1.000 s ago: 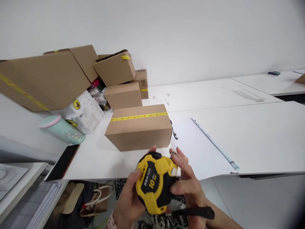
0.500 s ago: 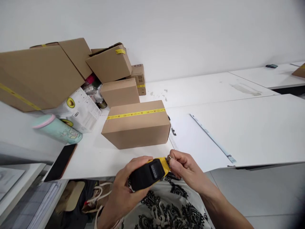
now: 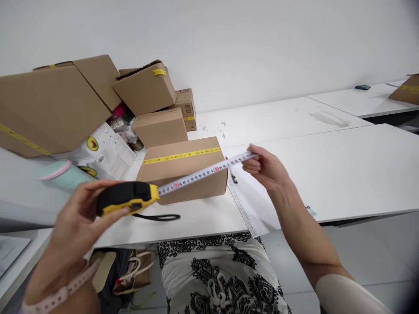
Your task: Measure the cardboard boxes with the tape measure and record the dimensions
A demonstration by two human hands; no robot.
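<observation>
My left hand (image 3: 77, 218) grips a black and yellow tape measure (image 3: 126, 198), its wrist strap (image 3: 160, 217) hanging below. The white blade (image 3: 196, 175) runs out from the case up to the right, in front of a cardboard box (image 3: 183, 174) with yellow tape along its top. Thumb and fingers of my right hand (image 3: 263, 168) pinch the blade's free end, just past the box's right side. Whether the blade touches the box, I cannot tell. Behind my right wrist lies a spiral notepad (image 3: 242, 209) with a black pen (image 3: 233, 176) on it.
More cardboard boxes (image 3: 144, 91) are stacked at the back left beside a white carton (image 3: 111, 152) with avocado pictures. A mint tumbler (image 3: 65, 174) stands behind my left hand. The white table (image 3: 343, 174) stretches right, and a paper bag (image 3: 137, 274) sits under its edge.
My hands have moved apart, the left one to the left and the right one up and rightward. The tape blade has been pulled out of its case between them.
</observation>
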